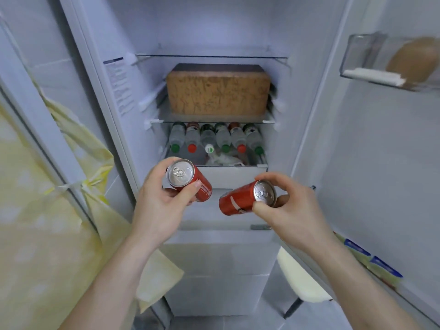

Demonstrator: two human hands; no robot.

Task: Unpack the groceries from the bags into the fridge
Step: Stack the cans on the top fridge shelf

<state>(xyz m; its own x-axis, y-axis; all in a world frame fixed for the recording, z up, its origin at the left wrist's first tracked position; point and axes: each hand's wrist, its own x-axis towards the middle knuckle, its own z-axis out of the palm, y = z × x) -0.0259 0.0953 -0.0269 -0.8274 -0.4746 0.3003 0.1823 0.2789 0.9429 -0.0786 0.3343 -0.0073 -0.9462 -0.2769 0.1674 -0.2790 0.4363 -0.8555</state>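
Observation:
The fridge point(309, 115) stands open in front of me. My left hand point(159, 210) grips a red soda can point(190, 181), its silver top turned toward me. My right hand point(289, 210) pinches a second red soda can point(245, 197) near its top rim, the can lying sideways. Both cans hang in the air in front of the lower shelf edge point(233, 176), apart from each other.
A brown box point(217, 91) fills the middle shelf. Several water bottles point(215, 139) lie in a row on the shelf below, over a crumpled plastic bag point(225, 160). The door bin point(381, 65) at upper right holds a brown item. A yellow cloth point(47, 210) hangs at left.

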